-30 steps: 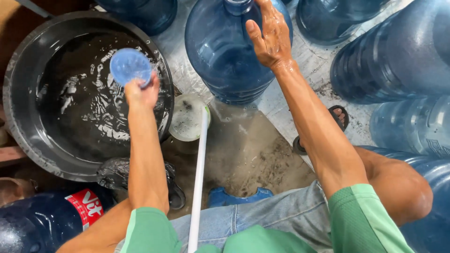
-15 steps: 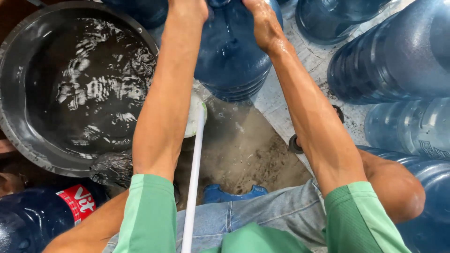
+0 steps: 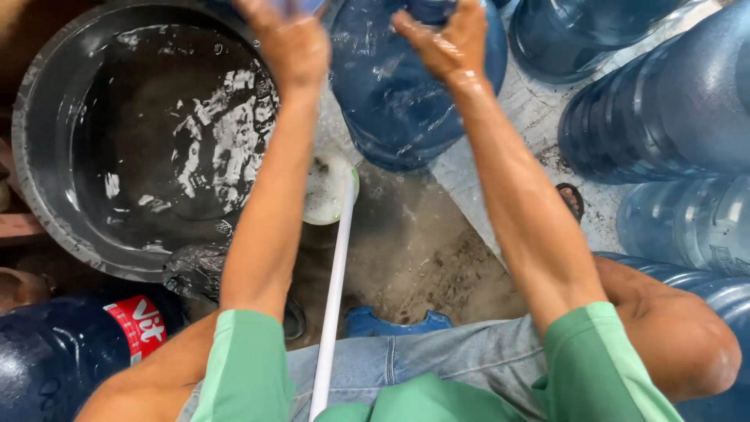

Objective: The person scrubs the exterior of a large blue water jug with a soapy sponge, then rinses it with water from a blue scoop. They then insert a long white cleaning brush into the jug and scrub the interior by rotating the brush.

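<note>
A big blue water jug point(image 3: 406, 101) stands on the wet floor in front of me. My right hand point(image 3: 447, 39) grips it near its neck at the top edge of the view. My left hand point(image 3: 291, 43) is raised beside it, just left of the jug's top, fingers closed on a small light-blue cup point(image 3: 301, 5) that is mostly cut off by the frame. Both forearms are wet. The jug's mouth is out of view.
A wide black basin point(image 3: 47, 187) of soapy water sits at the left. A white bowl point(image 3: 328, 191) with foam and a long white pipe point(image 3: 332, 312) lie between my arms. More blue jugs point(image 3: 664, 101) crowd the right; a dark jug with a red label point(image 3: 62, 352) is at lower left.
My left hand lifted the light-blue cup from over the basin and carried it right to the top of the jug. My right hand stayed on the jug.
</note>
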